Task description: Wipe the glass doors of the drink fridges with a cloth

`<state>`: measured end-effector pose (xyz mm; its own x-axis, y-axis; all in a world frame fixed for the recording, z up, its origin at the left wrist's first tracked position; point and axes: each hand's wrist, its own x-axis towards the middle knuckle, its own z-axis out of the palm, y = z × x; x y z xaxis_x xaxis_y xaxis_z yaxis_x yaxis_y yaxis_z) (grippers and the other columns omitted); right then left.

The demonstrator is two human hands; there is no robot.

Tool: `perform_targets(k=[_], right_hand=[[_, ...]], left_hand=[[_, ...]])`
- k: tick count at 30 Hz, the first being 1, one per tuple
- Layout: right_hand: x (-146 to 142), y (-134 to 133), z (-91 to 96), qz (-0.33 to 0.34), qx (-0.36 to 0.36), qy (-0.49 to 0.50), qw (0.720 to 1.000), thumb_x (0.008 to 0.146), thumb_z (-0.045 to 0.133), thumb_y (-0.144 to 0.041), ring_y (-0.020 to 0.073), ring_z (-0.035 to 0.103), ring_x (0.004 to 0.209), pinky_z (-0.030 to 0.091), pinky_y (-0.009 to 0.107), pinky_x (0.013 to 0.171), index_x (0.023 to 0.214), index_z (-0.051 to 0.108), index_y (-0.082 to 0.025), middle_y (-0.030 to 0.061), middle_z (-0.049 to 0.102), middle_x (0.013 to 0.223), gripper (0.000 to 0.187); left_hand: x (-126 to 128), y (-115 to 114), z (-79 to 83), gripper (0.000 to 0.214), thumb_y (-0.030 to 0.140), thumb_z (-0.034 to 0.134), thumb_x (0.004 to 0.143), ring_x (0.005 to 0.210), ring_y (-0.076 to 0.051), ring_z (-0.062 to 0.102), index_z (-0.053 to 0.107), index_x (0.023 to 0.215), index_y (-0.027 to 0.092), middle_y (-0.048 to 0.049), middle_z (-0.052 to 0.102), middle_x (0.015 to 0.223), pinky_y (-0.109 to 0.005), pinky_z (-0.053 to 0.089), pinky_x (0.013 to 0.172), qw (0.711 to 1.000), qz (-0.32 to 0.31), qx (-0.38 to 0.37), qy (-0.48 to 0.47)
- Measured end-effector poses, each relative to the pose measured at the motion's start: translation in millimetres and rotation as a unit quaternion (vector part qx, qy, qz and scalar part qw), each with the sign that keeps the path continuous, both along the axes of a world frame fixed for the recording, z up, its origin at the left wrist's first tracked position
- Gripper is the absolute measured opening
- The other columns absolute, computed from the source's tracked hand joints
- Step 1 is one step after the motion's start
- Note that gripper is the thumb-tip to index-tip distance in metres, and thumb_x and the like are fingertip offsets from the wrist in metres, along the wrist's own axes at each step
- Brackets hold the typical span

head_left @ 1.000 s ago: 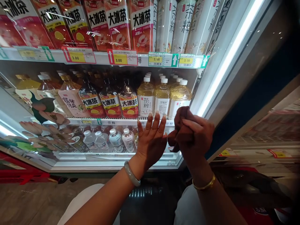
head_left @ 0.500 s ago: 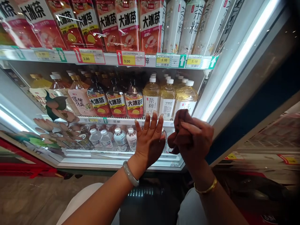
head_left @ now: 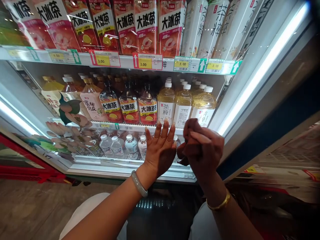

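My left hand (head_left: pixel 160 146) is raised in front of the glass-fronted drinks cooler with its fingers spread and nothing in it; whether the palm touches the glass I cannot tell. Beside it, to the right, my right hand (head_left: pixel 208 150) is closed around a crumpled brown cloth (head_left: pixel 191 145). Behind the two hands stand pale yellow tea bottles (head_left: pixel 183 110) with white caps on the middle shelf. Small water bottles (head_left: pixel 131 146) on the bottom shelf are partly hidden by my left hand.
Tea cartons (head_left: pixel 170 30) fill the upper shelf, above a strip of price labels (head_left: pixel 147 62). Dark tea bottles (head_left: pixel 128 108) line the middle shelf. A flower decal (head_left: pixel 72 113) is at the left. The blue cooler frame (head_left: pixel 252 140) runs down the right, near another shelf.
The cooler and its bottles have shifted slightly to the right in view. My right hand with the cloth has moved a little left, closer to my left hand, which stays spread.
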<state>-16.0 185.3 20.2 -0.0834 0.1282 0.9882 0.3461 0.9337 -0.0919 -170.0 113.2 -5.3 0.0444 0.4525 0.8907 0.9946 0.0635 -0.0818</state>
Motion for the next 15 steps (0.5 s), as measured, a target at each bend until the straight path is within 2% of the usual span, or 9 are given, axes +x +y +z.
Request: perform_targets(k=[5,11,15], right_hand=[[-11.4,-7.9,-7.9,0.023,0.013,-0.058,0.998,0.09,0.072,-0.032,0.0241,0.067,0.113,0.055,0.044,0.103,0.116,0.066,-0.026,0.0079,0.07,0.12,0.027],[1.1,-0.1,5.0,0.002,-0.002,0.003,1.0,0.085,0.074,-0.023,0.0261,0.066,0.113,0.055,0.047,0.098,0.117,0.067,-0.028,0.0072,0.07,0.123,0.034],[-9.8,-6.8,-6.1,0.018,0.006,-0.038,0.999,0.087,0.075,-0.03,0.0257,0.066,0.113,0.055,0.046,0.101,0.116,0.067,-0.025,0.0092,0.07,0.122,0.031]], left_hand=[[-0.2,0.9,-1.6,0.079,0.024,0.048,0.101,0.163,-0.02,-0.004,0.005,0.168,0.018,-0.0116,0.014,0.173,-0.049,-0.014,0.131,1.0,-0.01,0.017,-0.006],[-4.0,-1.4,-1.2,0.086,0.017,0.052,0.096,0.163,-0.021,-0.003,0.004,0.168,0.017,-0.0118,0.012,0.173,-0.05,-0.013,0.131,1.0,-0.014,0.012,-0.012],[-6.1,-3.4,-3.1,0.081,0.021,0.05,0.099,0.163,-0.022,-0.003,0.007,0.168,0.017,-0.0109,0.007,0.173,-0.05,-0.012,0.132,1.0,-0.024,0.01,-0.009]])
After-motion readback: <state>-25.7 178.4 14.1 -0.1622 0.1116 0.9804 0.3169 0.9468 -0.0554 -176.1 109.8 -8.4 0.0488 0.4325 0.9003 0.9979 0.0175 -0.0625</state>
